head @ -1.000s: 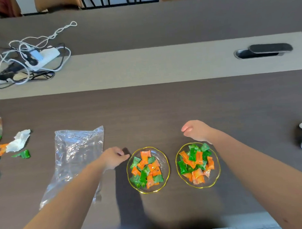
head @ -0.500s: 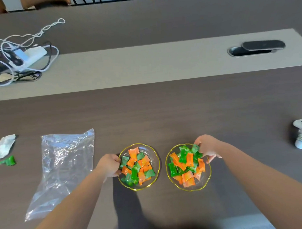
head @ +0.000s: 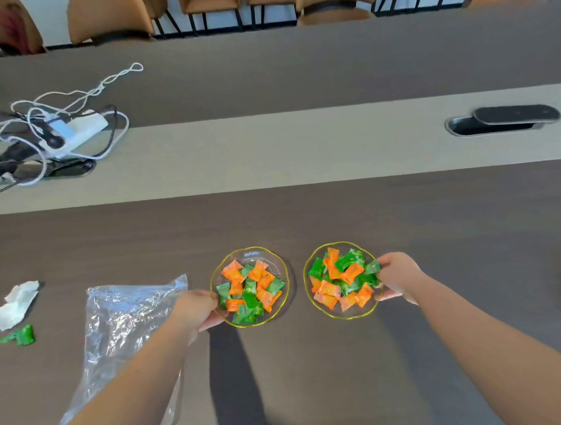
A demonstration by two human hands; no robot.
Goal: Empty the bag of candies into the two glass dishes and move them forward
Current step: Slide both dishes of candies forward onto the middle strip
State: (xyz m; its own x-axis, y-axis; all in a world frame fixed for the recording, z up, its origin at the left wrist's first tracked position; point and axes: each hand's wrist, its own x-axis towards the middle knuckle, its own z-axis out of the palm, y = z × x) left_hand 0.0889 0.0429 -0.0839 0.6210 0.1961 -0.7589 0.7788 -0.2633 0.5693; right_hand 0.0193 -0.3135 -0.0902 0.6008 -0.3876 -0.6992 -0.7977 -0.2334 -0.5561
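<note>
At lower centre of the frame, two gold-rimmed glass dishes sit side by side on the dark table [head: 309,354], both heaped with orange and green candies. The left hand [head: 195,309] pinches the left dish [head: 255,253] at its left rim; the right hand [head: 397,273] pinches the right dish [head: 327,312] at its right rim. The empty clear bag [head: 124,316] lies flat at lower left.

Both bare forearms reach forward from the near edge. The left hand [head: 195,309] pinches the left glass dish [head: 278,311] at its left rim; the right hand [head: 397,276] grips the right glass dish [head: 310,294] at its right rim, thumb apparently underneath.
</note>
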